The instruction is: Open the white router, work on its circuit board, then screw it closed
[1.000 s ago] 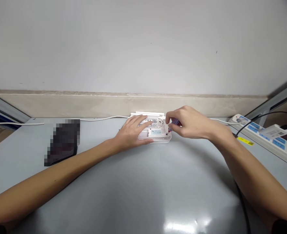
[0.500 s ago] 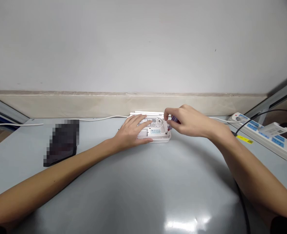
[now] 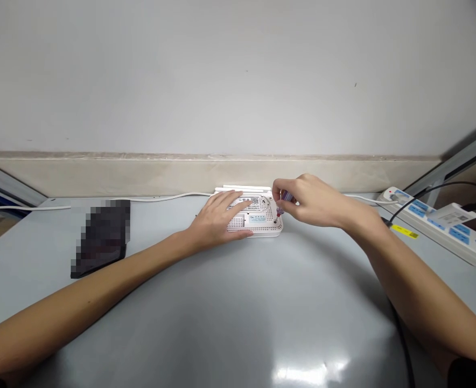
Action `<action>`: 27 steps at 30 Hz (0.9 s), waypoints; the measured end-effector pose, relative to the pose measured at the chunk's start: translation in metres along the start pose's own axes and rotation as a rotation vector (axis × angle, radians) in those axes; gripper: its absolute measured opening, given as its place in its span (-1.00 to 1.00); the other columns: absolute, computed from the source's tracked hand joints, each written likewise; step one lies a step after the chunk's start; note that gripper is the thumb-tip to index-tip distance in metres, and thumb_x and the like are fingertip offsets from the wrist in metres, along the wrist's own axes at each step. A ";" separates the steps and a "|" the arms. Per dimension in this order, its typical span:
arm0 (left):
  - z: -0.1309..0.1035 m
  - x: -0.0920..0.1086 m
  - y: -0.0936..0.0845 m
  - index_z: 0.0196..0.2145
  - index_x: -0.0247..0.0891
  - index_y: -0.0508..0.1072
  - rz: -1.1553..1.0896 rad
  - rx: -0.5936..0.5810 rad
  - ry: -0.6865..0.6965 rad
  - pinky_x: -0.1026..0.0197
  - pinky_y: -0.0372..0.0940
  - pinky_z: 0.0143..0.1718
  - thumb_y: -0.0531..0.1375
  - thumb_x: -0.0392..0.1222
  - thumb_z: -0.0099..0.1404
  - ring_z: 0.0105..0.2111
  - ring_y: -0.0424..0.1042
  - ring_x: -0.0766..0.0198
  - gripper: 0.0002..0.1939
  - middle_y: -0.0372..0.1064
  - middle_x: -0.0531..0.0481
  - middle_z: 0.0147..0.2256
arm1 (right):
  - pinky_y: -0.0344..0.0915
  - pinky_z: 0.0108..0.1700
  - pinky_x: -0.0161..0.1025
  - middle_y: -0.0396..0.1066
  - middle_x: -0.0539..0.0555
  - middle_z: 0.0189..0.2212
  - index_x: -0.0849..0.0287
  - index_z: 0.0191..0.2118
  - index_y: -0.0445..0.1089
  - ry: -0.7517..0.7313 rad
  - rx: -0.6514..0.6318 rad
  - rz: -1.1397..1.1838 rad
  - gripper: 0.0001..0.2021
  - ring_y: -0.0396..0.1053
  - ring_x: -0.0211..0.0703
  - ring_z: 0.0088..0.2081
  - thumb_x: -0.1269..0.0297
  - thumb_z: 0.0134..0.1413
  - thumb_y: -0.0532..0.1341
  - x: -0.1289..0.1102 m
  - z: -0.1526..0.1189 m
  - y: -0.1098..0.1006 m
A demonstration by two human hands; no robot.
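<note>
A white router (image 3: 258, 220) lies upside down on the grey table, its vented, labelled underside facing up and its antennas (image 3: 246, 189) folded along the back. Spread flat over its left part is my left hand (image 3: 217, 218), fingers apart, pressing on the casing. My right hand (image 3: 308, 200) is closed around a screwdriver (image 3: 283, 203) with a clear purple and red handle. The screwdriver leans, its tip at the hole in the router's near right corner. Much of the handle is hidden by my fingers.
A dark, pixelated object (image 3: 103, 237) lies at the left. On the right stands a white power strip (image 3: 443, 223) with a plugged-in adapter (image 3: 452, 214), black cables and a yellow tag (image 3: 404, 231). A white cable (image 3: 161, 198) runs along the wall (image 3: 238, 81) behind the table.
My right fingers have shifted slightly on the screwdriver, so more of its handle and red collar shows. The router and my left hand stay in place.
</note>
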State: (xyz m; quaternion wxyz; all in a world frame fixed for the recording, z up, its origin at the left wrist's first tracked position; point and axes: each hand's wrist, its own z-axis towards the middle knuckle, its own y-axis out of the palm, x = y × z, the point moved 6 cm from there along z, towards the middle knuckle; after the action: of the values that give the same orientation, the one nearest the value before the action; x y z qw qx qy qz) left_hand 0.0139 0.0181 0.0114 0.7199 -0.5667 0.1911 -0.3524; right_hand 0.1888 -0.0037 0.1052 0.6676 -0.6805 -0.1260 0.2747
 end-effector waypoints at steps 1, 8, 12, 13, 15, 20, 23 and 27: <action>0.000 0.000 0.000 0.25 -0.13 0.23 0.006 0.001 0.002 -0.20 -0.01 0.28 0.08 0.34 0.26 0.28 0.07 -0.10 -0.26 0.08 -0.19 0.28 | -0.05 -0.40 -0.30 0.36 0.01 -0.52 0.18 -0.25 0.35 0.002 0.004 -0.002 -0.85 0.18 -0.23 -0.47 0.36 0.15 0.05 0.000 0.000 0.000; 0.000 0.000 0.000 0.26 -0.13 0.22 0.014 -0.016 -0.011 -0.19 -0.02 0.28 0.09 0.33 0.26 0.29 0.05 -0.07 -0.26 0.06 -0.18 0.29 | -0.06 -0.40 -0.30 0.34 0.00 -0.54 0.18 -0.25 0.36 0.016 0.003 0.014 -0.86 0.18 -0.23 -0.47 0.35 0.15 0.07 0.003 0.001 0.000; 0.001 0.001 0.000 0.25 -0.14 0.23 0.015 -0.011 0.001 -0.17 -0.02 0.29 0.07 0.35 0.26 0.29 0.05 -0.06 -0.25 0.07 -0.19 0.29 | -0.07 -0.40 -0.29 0.33 0.00 -0.55 0.18 -0.26 0.36 0.031 0.002 0.018 -0.86 0.18 -0.23 -0.47 0.34 0.15 0.07 0.004 0.001 0.000; 0.001 0.001 0.000 0.25 -0.14 0.23 0.014 -0.008 0.000 -0.17 -0.02 0.29 0.08 0.35 0.26 0.28 0.06 -0.07 -0.25 0.07 -0.19 0.29 | -0.07 -0.40 -0.29 0.33 0.00 -0.55 0.19 -0.26 0.36 0.032 -0.001 0.021 -0.86 0.18 -0.23 -0.47 0.34 0.15 0.07 0.004 0.001 0.001; 0.001 0.001 0.000 0.25 -0.15 0.23 0.010 -0.005 -0.004 -0.18 -0.02 0.29 0.09 0.33 0.26 0.28 0.06 -0.08 -0.25 0.08 -0.19 0.28 | -0.08 -0.40 -0.29 0.33 0.00 -0.56 0.19 -0.27 0.37 0.032 0.000 0.023 -0.86 0.18 -0.23 -0.48 0.34 0.15 0.07 0.004 0.002 0.001; 0.001 0.001 0.000 0.26 -0.13 0.22 0.006 -0.014 -0.010 -0.19 -0.02 0.28 0.11 0.33 0.25 0.28 0.06 -0.09 -0.25 0.07 -0.19 0.29 | -0.07 -0.40 -0.30 0.32 -0.01 -0.56 0.19 -0.28 0.36 0.024 0.009 0.036 -0.87 0.18 -0.25 -0.49 0.34 0.15 0.07 0.005 0.002 0.001; 0.000 0.001 0.000 0.26 -0.14 0.22 0.007 -0.005 -0.002 -0.18 -0.02 0.29 0.10 0.33 0.26 0.28 0.06 -0.08 -0.25 0.07 -0.19 0.29 | -0.07 -0.40 -0.30 0.32 -0.01 -0.56 0.18 -0.28 0.35 0.021 0.012 0.040 -0.87 0.18 -0.25 -0.49 0.34 0.15 0.07 0.005 0.002 0.001; -0.001 0.001 -0.001 0.25 -0.15 0.23 0.007 0.007 0.008 -0.18 -0.01 0.28 0.09 0.34 0.26 0.28 0.06 -0.09 -0.25 0.08 -0.20 0.28 | -0.07 -0.41 -0.29 0.31 -0.01 -0.57 0.18 -0.29 0.34 0.022 0.005 0.051 -0.88 0.17 -0.24 -0.49 0.34 0.15 0.06 0.004 0.001 0.001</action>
State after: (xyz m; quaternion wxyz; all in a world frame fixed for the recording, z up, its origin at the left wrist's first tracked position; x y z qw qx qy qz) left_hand 0.0138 0.0169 0.0121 0.7223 -0.5622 0.1947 -0.3525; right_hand 0.1910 -0.0006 0.1035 0.6636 -0.6846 -0.1006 0.2842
